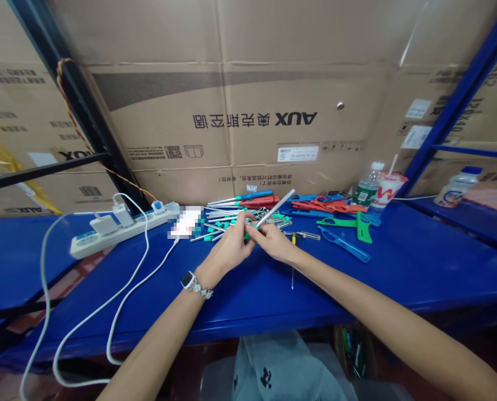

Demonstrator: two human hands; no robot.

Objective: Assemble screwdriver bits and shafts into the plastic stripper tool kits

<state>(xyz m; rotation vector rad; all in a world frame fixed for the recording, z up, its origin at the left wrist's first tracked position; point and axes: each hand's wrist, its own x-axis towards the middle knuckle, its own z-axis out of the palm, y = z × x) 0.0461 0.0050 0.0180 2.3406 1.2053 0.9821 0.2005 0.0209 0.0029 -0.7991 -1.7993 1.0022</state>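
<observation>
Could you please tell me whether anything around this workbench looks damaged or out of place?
The large cardboard panel behind the bench looks odd: its printing is upside down, and a small hole pierces it near the AUX lettering. I see no spill on the blue tabletop.

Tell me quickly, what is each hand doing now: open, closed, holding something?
Left hand: closed around the lower end of the slim silver metal rod.
Right hand: closed, holding the same rod.
</observation>
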